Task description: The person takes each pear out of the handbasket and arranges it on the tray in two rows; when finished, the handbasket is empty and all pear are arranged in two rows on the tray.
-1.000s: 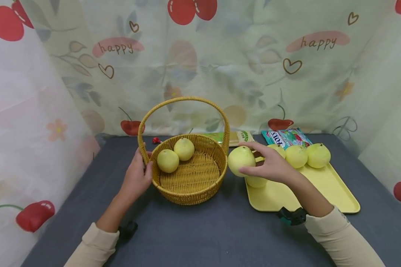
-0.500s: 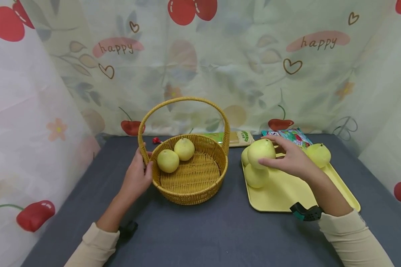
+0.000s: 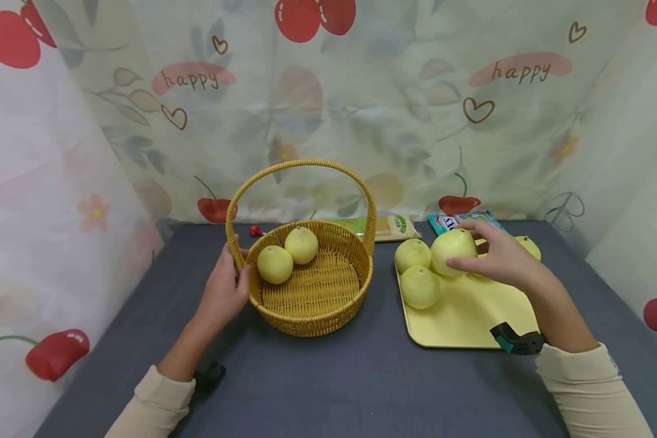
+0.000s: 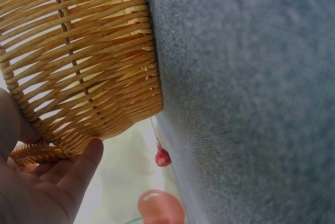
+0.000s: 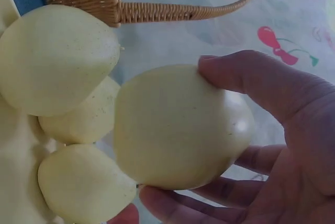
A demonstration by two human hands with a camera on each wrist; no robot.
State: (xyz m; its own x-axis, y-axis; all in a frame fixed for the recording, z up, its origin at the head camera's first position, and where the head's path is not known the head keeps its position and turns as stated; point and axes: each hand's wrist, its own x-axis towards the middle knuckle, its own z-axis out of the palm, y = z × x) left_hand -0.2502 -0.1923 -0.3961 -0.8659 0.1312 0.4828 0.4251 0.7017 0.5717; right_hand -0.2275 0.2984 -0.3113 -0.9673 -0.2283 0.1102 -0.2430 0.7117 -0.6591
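Note:
The wicker basket (image 3: pixel 306 316) stands left of centre with two pale green pears, one (image 3: pixel 275 264) in front of the other (image 3: pixel 302 245), in its left part. My left hand (image 3: pixel 225 289) grips the basket's left side at the foot of the handle; the left wrist view shows fingers and thumb (image 4: pixel 47 187) around the woven rim (image 4: pixel 78 62). Over the back of the yellow tray (image 3: pixel 465 325), my right hand (image 3: pixel 500 255) holds a pear (image 3: pixel 453 251). In the right wrist view that pear (image 5: pixel 180 127) sits between thumb and fingers, beside several others.
Two pears (image 3: pixel 413 255) (image 3: pixel 420 287) lie at the tray's left end, another (image 3: pixel 528 247) at its back right. Behind stand a blue-green snack packet (image 3: pixel 449 221) and a long packet (image 3: pixel 389 227). A small red item (image 3: pixel 256 230) lies behind the basket.
My right hand has moved right with the held pear, from beside the basket to above the tray's back. The left hand and basket have stayed in place.

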